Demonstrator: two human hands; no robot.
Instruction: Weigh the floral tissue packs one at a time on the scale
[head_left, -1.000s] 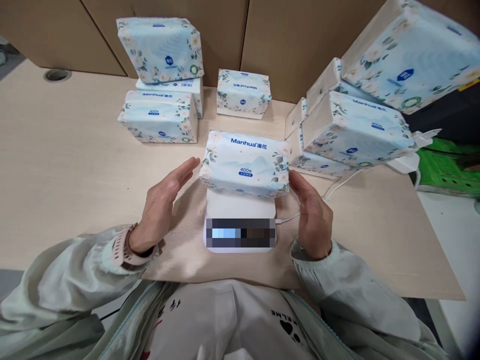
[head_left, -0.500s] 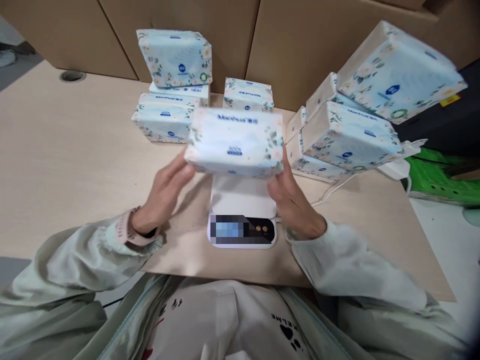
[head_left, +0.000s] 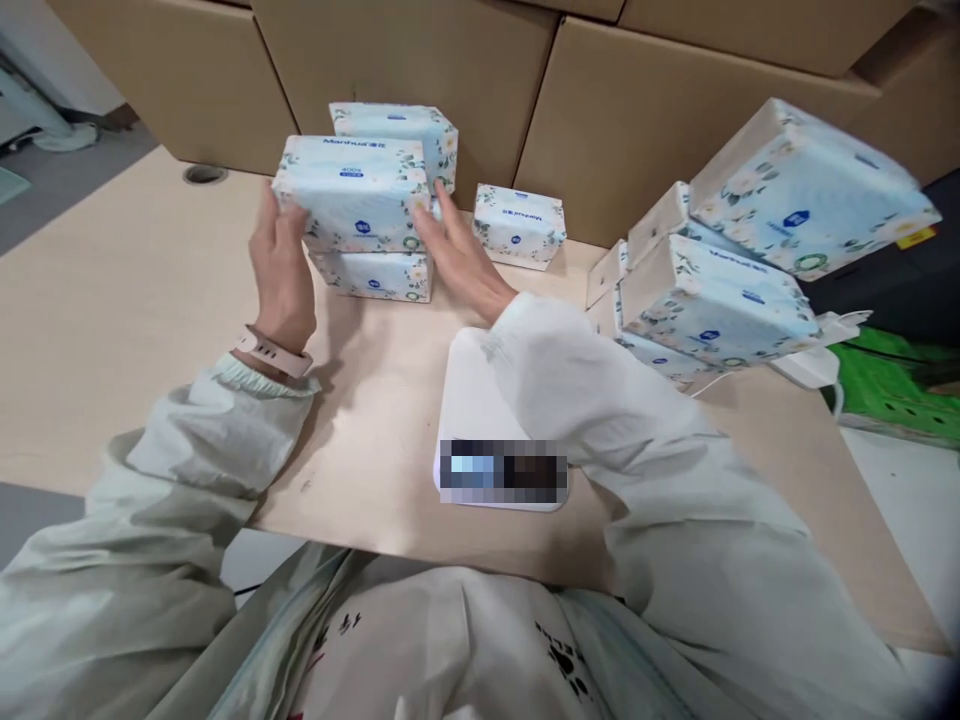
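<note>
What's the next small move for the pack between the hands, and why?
Probably settle the upper pack onto the lower pack: the left hand and right hand flank its ends, and it appears right over the lower one, though contact is unclear.

Site: packing or weighing station, stockroom-like — desk (head_left: 112, 330) with cable grommet (head_left: 205, 175), digital scale (head_left: 469, 390), stacked tissue packs (head_left: 724, 300), cardboard cartons (head_left: 420, 70) behind.

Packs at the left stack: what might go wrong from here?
1. The tissue pack between the left hand and right hand is above a lower pack; poorly aligned, it might slip or tip.
2. The right hand is close to the rear pack and might knock it.
3. The right sleeve overhangs the scale and could nudge it.
</note>
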